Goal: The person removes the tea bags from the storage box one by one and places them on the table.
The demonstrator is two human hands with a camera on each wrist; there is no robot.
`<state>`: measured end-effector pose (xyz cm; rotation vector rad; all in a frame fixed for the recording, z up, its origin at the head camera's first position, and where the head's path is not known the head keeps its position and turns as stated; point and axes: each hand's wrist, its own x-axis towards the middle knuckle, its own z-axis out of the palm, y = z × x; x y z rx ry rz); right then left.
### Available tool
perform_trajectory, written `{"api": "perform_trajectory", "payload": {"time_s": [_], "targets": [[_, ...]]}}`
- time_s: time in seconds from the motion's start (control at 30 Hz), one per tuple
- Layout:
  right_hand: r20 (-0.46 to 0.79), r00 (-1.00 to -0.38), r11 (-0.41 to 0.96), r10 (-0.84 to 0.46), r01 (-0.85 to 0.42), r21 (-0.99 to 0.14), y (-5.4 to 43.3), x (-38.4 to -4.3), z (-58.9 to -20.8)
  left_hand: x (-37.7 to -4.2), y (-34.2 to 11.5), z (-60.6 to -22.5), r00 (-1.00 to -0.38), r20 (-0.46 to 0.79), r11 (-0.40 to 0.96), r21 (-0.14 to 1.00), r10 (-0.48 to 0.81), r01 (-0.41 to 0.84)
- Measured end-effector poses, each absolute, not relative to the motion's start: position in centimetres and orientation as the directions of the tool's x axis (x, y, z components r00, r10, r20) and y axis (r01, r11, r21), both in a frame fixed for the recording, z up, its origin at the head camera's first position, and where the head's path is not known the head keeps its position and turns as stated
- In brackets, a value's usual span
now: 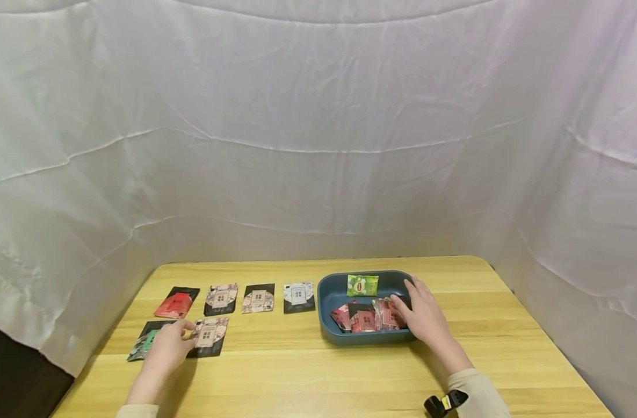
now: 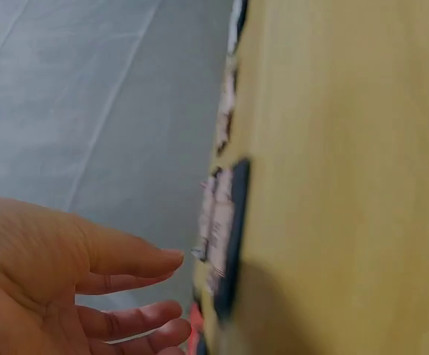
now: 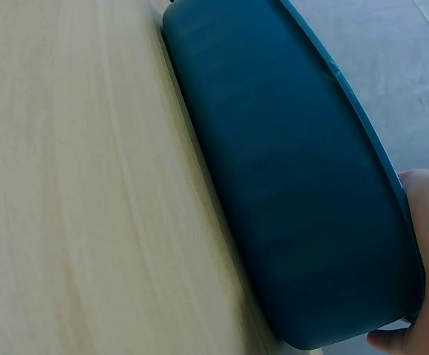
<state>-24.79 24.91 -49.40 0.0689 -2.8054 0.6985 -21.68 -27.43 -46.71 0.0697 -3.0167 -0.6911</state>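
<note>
My left hand (image 1: 168, 347) hovers with loosely bent fingers over two tea bags, a green-and-black one (image 1: 150, 338) and a pink-and-black one (image 1: 210, 335). Nothing sits between its fingers; in the left wrist view the thumb and fingers are apart, close to a pink-and-black stack (image 2: 222, 229). My right hand (image 1: 427, 310) holds the right end of a dark blue bin (image 1: 326, 335), thumb over the inside and fingers at the rim. Inside the bin lie several red and pink tea bags (image 1: 364, 319) and a green one (image 1: 362, 285). The right wrist view shows mostly the bin's outer wall (image 3: 288, 177).
Behind the left hand, a row of tea bags runs across the wooden table (image 1: 277, 377): red (image 1: 176, 303), pink stacked (image 1: 221, 298), pink-and-black (image 1: 258, 298) and white-and-black (image 1: 299, 297). White cloth (image 1: 318, 174) hangs behind and at both sides.
</note>
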Motion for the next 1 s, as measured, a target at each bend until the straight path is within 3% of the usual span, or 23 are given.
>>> {"api": "perform_trajectory", "payload": {"time_s": [0.37,1.0], "targets": [[0.246,-0.969,0.878,0.017,-0.103,-0.468,24.7,-24.8,-49.4,-22.4,-24.0,-43.9,-0.994,0.105,0.866,0.496,0.01,0.061],[0.251,-0.968,0.882,0.019,-0.102,-0.459,24.9,-24.8,-49.4,-25.3,-12.5,-39.9,-0.967,0.211,0.691,0.678,0.144,0.251]]}}
